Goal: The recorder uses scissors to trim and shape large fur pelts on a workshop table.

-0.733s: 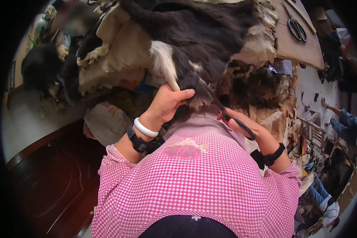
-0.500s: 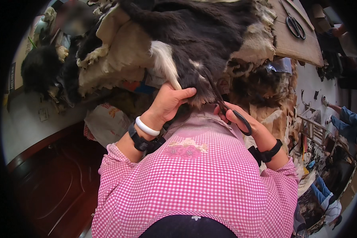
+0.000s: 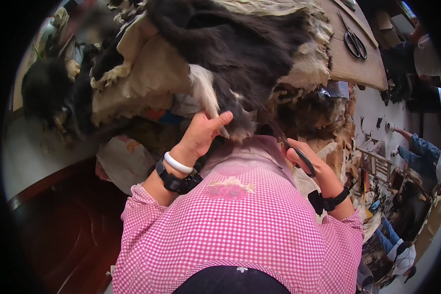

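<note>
Head view: a pale bag [image 3: 125, 158] slumps left of the pink checked shirt [image 3: 245, 220]. Just beyond the shirt, the left hand [image 3: 197, 138] pinches the near end of a dark fur [image 3: 235, 54], thumb on top; the fur spreads farther out ahead of the shirt. Beside the shirt's far right edge, the right hand [image 3: 308, 157] grips black scissors [image 3: 306, 160]; I can't tell whether their blades touch the fur. Well beyond the shirt, rightward, spare scissors [image 3: 355, 45] lie on a wooden board [image 3: 365, 71].
</note>
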